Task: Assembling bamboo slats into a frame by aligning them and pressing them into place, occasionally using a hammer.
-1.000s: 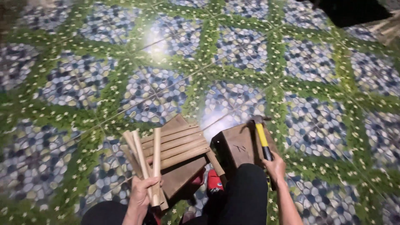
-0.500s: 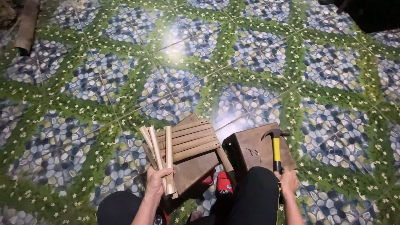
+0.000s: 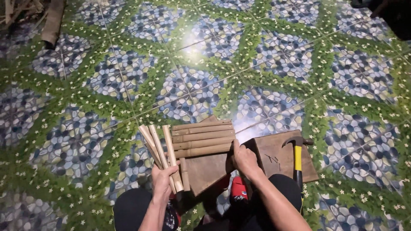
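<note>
Sticks (image 3: 160, 147) in left hand (image 3: 162, 182), pointing up-left

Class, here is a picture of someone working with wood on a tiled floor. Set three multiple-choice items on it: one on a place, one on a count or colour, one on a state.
1. Where does the hammer lie?
A. on the wooden board at the right
B. in the left hand
C. far off on the floor tiles

2. How many sticks does the left hand hold?
A. one
B. three
C. six

3. What is the right hand doing?
A. gripping the hammer
B. hanging free in the air
C. resting on the edge of the slat panel

Answers:
1 A: the yellow handle lies across the board, and no hand is on it.
2 B: three pale sticks fan up out of the fist.
3 C: its fingers lie against the right ends of the slats.
</note>
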